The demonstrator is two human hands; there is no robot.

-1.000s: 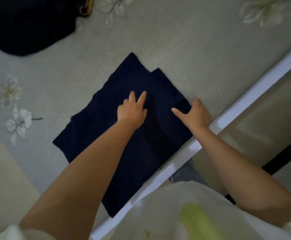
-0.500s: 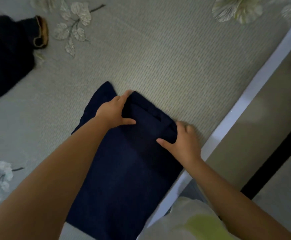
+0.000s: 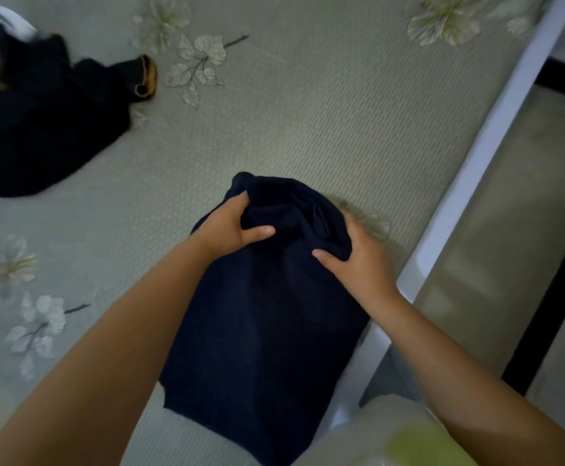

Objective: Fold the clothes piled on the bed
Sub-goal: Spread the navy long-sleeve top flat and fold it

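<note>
Hands clamped on navy garment (image 3: 261, 331) — left hand (image 3: 230, 227), right hand (image 3: 358, 260) — far edge bunched, dark pile (image 3: 39, 129) well apart

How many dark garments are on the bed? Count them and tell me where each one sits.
2. The navy garment lies near the bed's edge, gripped at its far end by the left hand and right hand. The dark pile sits far left; it may hide more.

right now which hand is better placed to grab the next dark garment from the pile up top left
Left. The left hand grips the navy garment on the side nearer the dark pile; the right hand is by the bed edge.
</note>
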